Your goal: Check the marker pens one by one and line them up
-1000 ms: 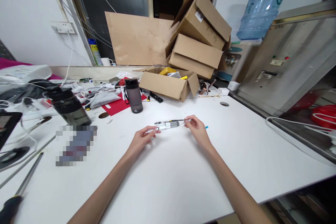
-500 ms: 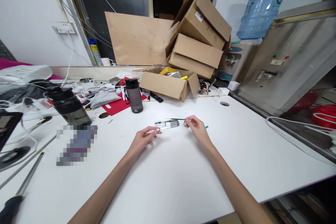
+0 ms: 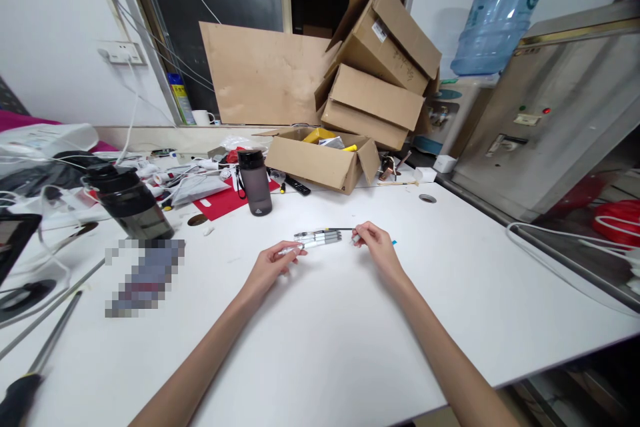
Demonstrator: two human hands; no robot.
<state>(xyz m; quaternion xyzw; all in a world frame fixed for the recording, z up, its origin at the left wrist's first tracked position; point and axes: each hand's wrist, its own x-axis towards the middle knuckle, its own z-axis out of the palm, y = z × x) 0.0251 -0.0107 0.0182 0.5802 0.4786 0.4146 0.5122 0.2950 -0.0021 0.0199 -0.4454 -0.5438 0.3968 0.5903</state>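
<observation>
Take the row of silver-white pens [image 3: 323,237] as the centre of the clock; it lies flat on the worktop [image 3: 320,340], between the two hands. The left hand [image 3: 270,268], at eight o'clock, has its grip closed on a slim whitish pen piece [image 3: 291,250], thumb against fingers. The right hand [image 3: 379,248], at three o'clock, pinches a small grey-white part [image 3: 356,238]; which part, I cannot tell.

In my judgement, the chief risk is that this small part slips, because only the fingertips hold it; it could then roll across the smooth worktop. Also, the right fingers are just beside the end of the thin dark rod [image 3: 343,229], so a small sideways push could turn it. The left fingers are so near to the pens that they may disturb the row; whether they touch, I cannot say.

Now the count. The row seems to have three pens, although they overlap; with it is one dark rod. At three o'clock, beside the right hand, is one blue strip [image 3: 395,242]. There are two dark drinking bottles: one upright [image 3: 256,187] towards ten o'clock, one tilted in the view [image 3: 133,207] nearer nine. One remote control [image 3: 298,185] lies at eleven o'clock; three cardboard boxes [image 3: 313,159] are around twelve to one.
</observation>
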